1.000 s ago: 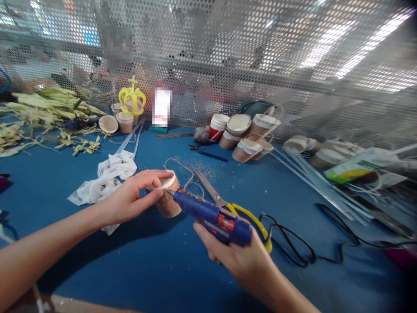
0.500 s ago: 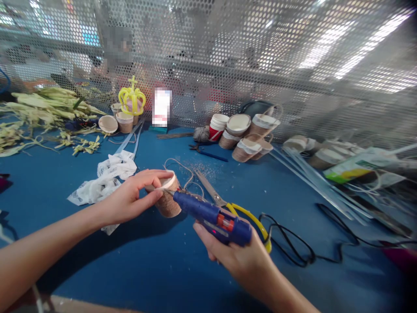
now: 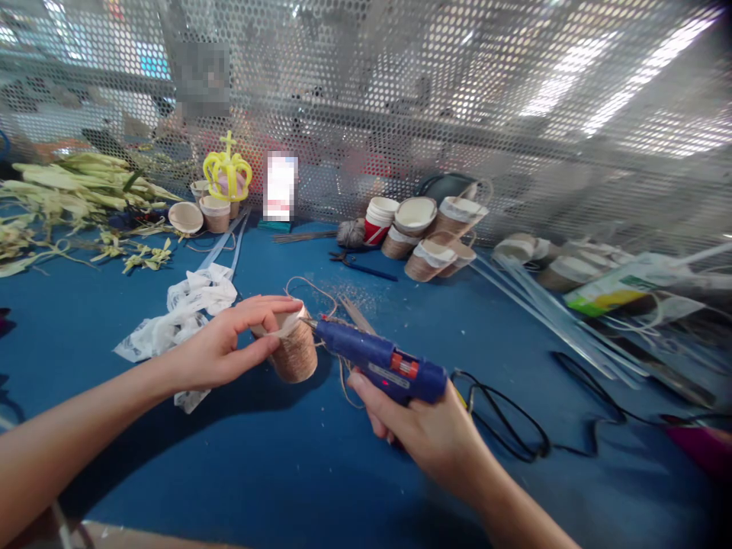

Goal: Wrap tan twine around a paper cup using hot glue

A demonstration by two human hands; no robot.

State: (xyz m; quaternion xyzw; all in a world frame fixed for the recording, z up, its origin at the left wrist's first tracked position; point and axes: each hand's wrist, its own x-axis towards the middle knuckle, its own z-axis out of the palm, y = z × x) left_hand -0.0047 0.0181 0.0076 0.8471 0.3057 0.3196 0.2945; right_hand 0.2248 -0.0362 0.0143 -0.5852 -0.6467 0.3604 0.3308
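My left hand (image 3: 232, 343) is closed on the rim of a twine-wrapped cup (image 3: 297, 354), its thumb and fingers at the pale band along the top edge. The cup stands tilted on the blue table. White lace ribbon (image 3: 203, 290) lies bunched behind and to the left of that hand. In my right hand (image 3: 412, 419) is a blue hot glue gun (image 3: 377, 354), gripped by its handle. Its metal nozzle points left at the cup's rim; I cannot tell whether it touches. Scissors (image 3: 355, 311) lie behind the glue gun, mostly hidden by it.
Twine-covered cups (image 3: 428, 259) stand at the back, near pliers (image 3: 366, 267). Translucent glue sticks (image 3: 537, 320) lie right, with a black cord (image 3: 508, 427) nearer me. Dried husks (image 3: 80, 183), a yellow crown (image 3: 227, 171) and a phone (image 3: 280, 187) line the perforated screen (image 3: 343, 69).
The glue gun has shifted right and slightly up, its nozzle going from near my left thumb to the cup's right rim. My left hand keeps its hold on the cup.
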